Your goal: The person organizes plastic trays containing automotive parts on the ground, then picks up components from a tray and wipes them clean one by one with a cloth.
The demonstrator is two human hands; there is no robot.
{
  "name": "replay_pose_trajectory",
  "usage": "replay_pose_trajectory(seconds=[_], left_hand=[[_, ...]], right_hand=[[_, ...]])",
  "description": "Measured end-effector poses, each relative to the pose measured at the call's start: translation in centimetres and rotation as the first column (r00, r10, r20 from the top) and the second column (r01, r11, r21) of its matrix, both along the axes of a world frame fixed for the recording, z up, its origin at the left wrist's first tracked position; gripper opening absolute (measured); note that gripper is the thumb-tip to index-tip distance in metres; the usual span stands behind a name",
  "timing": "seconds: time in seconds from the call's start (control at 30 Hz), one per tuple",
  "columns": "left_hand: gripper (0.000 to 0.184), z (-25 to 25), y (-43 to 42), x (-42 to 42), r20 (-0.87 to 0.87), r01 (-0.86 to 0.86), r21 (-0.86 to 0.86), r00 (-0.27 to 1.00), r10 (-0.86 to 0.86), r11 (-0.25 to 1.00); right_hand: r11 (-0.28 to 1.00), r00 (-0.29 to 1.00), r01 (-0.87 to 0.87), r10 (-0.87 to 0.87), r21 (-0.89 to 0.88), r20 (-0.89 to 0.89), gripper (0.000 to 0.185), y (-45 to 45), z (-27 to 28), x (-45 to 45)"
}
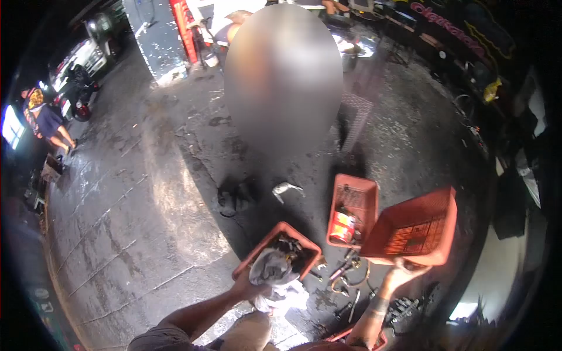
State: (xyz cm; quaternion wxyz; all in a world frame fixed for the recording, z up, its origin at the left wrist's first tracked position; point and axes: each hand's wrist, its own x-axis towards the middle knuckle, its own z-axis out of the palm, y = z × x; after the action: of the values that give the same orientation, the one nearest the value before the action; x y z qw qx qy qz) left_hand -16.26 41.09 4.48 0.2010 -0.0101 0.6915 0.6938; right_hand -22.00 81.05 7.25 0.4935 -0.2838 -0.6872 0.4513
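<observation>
My right hand (404,274) grips the near rim of a red plastic basket (438,234), which is tilted and shows slots in its bottom. Beside it stands a smaller red basket (366,199) with a red and yellow can (342,227) inside. My left hand (250,288) is closed on a grey cloth (272,266) over the near left side of another red basket (316,250) that holds dark parts. A white cloth (290,297) lies just below that hand.
Tools and hoses (350,272) lie on the dark floor between the baskets. A silver metal part (287,188) and a black item (235,198) are farther ahead. A person (44,114) stands far left near a motorcycle (79,96). A blurred oval hides the upper middle.
</observation>
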Motion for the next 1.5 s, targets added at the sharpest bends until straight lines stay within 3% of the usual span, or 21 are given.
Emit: replay_pose_trajectory(seconds=[0.17,0.23,0.33,0.4,0.43,0.5,0.57,0.6,0.77,0.83,0.9,0.93,1.0,1.03,1.07,1.17,1.23,1.27,1.3,1.37,1.5], left_hand=[[0.048,14.7,6.7,-3.9,0.284,-0.071,0.194,0.959,0.013,0.978],[0.034,19.5,10.1,-4.1,-0.859,0.013,-0.065,0.508,-0.062,0.998],[0.028,24.3,18.1,-1.3,-0.184,0.31,0.561,0.951,-0.249,0.768],[0.041,22.9,23.3,0.6,0.056,0.528,0.465,0.783,-0.619,0.711],[0.048,24.4,24.5,3.8,-0.297,0.615,0.544,0.778,-0.554,0.571],[0.066,22.7,27.5,8.8,-0.673,0.326,-0.497,0.44,-0.594,0.804],[0.064,24.9,28.7,11.9,-0.365,0.419,-0.745,0.394,-0.844,0.519],[0.045,24.5,28.8,15.1,-0.654,0.259,-0.584,0.41,-0.636,0.769],[0.04,26.0,27.8,23.0,-0.712,0.46,-0.572,0.134,-0.69,0.679],[0.029,29.9,26.6,23.8,-0.318,0.579,-0.784,-0.066,-0.946,0.224],[0.025,23.4,27.4,23.3,-0.71,0.569,-0.678,-0.34,-0.617,0.466],[0.026,27.1,25.6,23.9,-0.34,0.583,-0.808,-0.345,-0.875,0.085],[0.025,26.9,23.9,23.4,-0.323,0.555,-0.832,-0.489,-0.81,-0.004],[0.023,27.0,24.1,22.8,-0.114,0.586,-0.794,-0.404,-0.908,-0.161],[0.021,29.2,24.3,23.0,-0.024,0.285,-0.95,-0.473,-0.881,-0.127],[0.021,34.4,26.6,22.0,-0.18,0.135,-0.979,-0.25,-0.951,0.15],[0.03,37.2,27.8,21.4,-0.747,0.509,-0.587,-0.042,-0.663,0.629],[0.038,38.0,28.4,22.2,-0.815,0.611,-0.371,0.146,-0.56,0.699],[0.037,37.2,30.5,23.0,-0.683,0.917,0.124,0.356,-0.638,0.38],[0.036,35.2,32.1,26.8,-0.559,0.956,0.167,0.292,-0.776,0.24],[0.045,33.9,32.6,31.1,-0.595,0.949,-0.211,0.065,-0.801,0.234]], right_hand=[[0.832,0.826,-0.387,0.12,-0.398,-0.55,0.054,4.9,3.1,12.4],[0.796,0.886,-0.361,0.13,-0.486,-0.445,0.053,0.9,6.8,16.2],[0.677,0.9,-0.436,0.324,-0.592,-0.292,0.052,0.1,3.5,24.7],[0.6,0.853,-0.507,0.244,-0.619,-0.462,0.046,-5.7,10.2,25.2],[0.488,0.729,-0.671,0.3,-0.558,-0.615,0.046,-6.6,11.7,26.4],[0.97,0.971,-0.234,0.23,-0.065,-0.066,0.051,-6.9,8.6,30.5],[0.561,0.682,-0.678,0.238,-0.475,-0.692,0.054,-9.1,13.7,31.9],[0.546,0.641,-0.712,0.25,-0.441,-0.725,0.052,-8.8,13.8,33.5],[0.521,0.621,-0.747,0.323,-0.414,-0.714,0.038,-6.5,12.6,41.5],[0.678,0.59,-0.646,0.152,-0.351,-0.793,0.038,-9.2,17.2,42.8],[0.787,0.736,-0.478,0.117,-0.39,-0.667,0.038,-8.8,19.9,44.7],[0.78,0.775,-0.341,-0.082,-0.524,-0.626,0.041,-7.4,18.8,46.2],[0.731,0.734,-0.207,-0.324,-0.651,-0.597,0.038,-5.6,20.9,46.8],[0.9,0.851,0.242,-0.376,-0.362,-0.367,0.033,-5.0,18.7,46.9],[0.81,0.676,-0.178,-0.312,-0.559,-0.667,0.015,-1.0,13.5,46.5],[0.999,0.992,0.047,-0.049,-0.013,-0.116,0.037,-1.7,21.3,47.6],[0.658,0.337,-0.753,0.381,-0.004,-0.861,0.03,-0.1,20.7,47.1],[0.7,0.529,-0.674,0.236,-0.236,-0.815,0.029,-1.5,20.9,47.1],[0.701,0.694,-0.552,0.086,-0.451,-0.715,0.033,-2.8,21.2,46.9],[0.909,0.96,0.188,-0.251,0.372,0.128,0.057,-2.9,21.3,46.9],[0.981,0.846,-0.062,-0.045,-0.181,-0.531,0.053,-5.2,24.8,47.2]])
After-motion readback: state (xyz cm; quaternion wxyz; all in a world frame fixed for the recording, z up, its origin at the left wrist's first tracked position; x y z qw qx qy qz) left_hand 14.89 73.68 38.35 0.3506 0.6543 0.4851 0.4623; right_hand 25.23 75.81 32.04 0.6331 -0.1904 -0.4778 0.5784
